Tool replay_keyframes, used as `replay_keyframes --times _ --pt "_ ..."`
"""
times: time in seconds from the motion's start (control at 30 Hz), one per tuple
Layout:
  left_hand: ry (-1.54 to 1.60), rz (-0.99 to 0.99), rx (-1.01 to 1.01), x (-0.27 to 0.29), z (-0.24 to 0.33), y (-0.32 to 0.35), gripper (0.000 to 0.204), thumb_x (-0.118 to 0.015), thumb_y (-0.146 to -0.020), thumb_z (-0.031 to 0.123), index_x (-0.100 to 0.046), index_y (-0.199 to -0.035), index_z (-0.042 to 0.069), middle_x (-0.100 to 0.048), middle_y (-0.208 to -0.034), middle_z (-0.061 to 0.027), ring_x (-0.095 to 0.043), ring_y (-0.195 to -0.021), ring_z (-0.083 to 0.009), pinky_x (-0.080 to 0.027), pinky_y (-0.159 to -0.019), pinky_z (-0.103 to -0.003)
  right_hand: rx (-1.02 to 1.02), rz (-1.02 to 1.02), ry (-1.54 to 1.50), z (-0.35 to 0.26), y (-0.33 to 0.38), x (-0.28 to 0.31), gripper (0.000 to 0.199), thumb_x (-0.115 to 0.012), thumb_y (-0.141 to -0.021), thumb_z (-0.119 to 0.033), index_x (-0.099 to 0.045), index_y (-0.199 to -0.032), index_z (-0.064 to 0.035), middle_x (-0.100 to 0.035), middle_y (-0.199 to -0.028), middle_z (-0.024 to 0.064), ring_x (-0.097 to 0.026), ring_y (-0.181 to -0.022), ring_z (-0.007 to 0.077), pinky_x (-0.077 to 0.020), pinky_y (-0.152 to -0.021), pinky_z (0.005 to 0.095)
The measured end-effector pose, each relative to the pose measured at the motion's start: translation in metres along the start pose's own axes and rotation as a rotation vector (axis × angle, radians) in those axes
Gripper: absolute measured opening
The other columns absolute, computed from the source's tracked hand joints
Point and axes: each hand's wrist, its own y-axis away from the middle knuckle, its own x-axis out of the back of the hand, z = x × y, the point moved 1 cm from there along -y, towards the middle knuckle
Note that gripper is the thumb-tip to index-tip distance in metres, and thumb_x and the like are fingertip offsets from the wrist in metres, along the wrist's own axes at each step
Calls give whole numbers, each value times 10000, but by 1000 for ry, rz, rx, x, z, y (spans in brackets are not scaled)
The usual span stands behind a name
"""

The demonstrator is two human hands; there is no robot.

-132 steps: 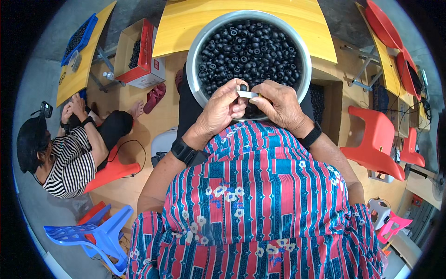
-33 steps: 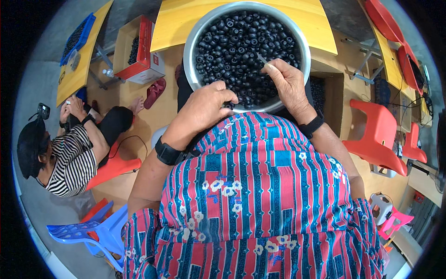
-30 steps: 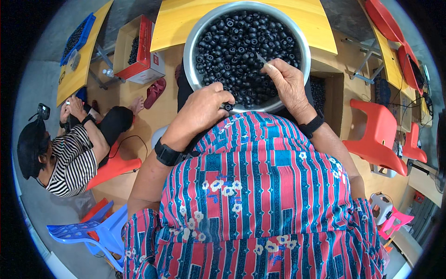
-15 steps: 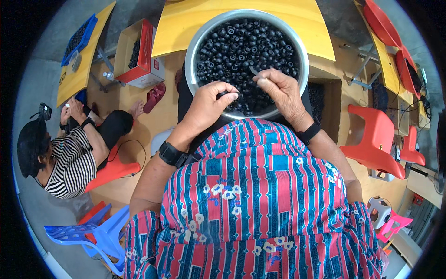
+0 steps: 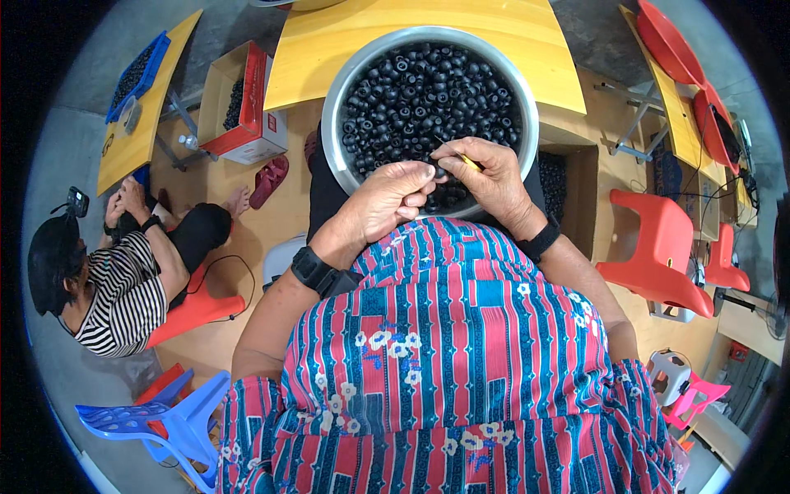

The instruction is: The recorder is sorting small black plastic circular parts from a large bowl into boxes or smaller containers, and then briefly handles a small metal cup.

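A wide metal bowl (image 5: 529, 123) full of small round black parts (image 5: 428, 95), many with a hole in the end, rests at my lap. Over its near side my hands meet at the fingertips. My left hand (image 5: 387, 193) is closed, pinching what looks like a small black part, mostly covered by the fingers. In my right hand (image 5: 490, 177) is a slim tool with a yellow handle (image 5: 471, 162). Its tip lies close to the left fingertips, and the fingers hide much of it.
A yellow table (image 5: 420, 20) stands beyond the bowl. Right of it are an open carton (image 5: 580, 185) and a red stool (image 5: 654, 243). To the left sit a red-and-white box (image 5: 255, 123) and a co-worker in a striped shirt (image 5: 127, 284). A blue chair (image 5: 177, 420) stands lower left.
My left hand has moved right and turned, so its fingertips now meet the right hand's. The right hand has tilted the tool, and its yellow handle now shows.
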Motion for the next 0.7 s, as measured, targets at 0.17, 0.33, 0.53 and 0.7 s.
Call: replay_keyframes --times 0.17,0.33,0.53,0.7 --pt "-114 -98 17 -3 -1 2 252 -581 -982 219 -592 -1047 -24 -486 -792 33 -386 -621 -18 -302 -482 -151 -174 -125 -106 -4 0 2 151 -663 -892 -139 -675 -936 5 -688 -839 95 -656 -786 153 -505 -710 281" --pt "-92 -160 12 -4 -3 0 241 -550 -997 233 -592 -1058 4 -489 -796 33 -391 -624 -24 -299 -488 -153 -282 -157 -143 -2 0 -2 152 -662 -890 -139 -668 -928 8 -686 -831 94 -652 -778 155 -502 -709 283" --pt "79 -148 -56 1 -4 1 245 -475 -1025 282 -568 -1038 57 -493 -835 11 -401 -646 -54 -309 -506 -163 -53 18 -13 -1 2 5 236 -587 -928 -211 -654 -934 15 -647 -830 159 -638 -794 276 -486 -739 339" --pt "268 -163 -72 9 -9 -1 264 -451 -1029 333 -552 -1008 91 -480 -832 -9 -419 -673 -89 -324 -533 -185 -17 -50 91 -9 3 5 240 -603 -913 -249 -650 -917 -14 -606 -788 157 -612 -742 319 -483 -696 372"
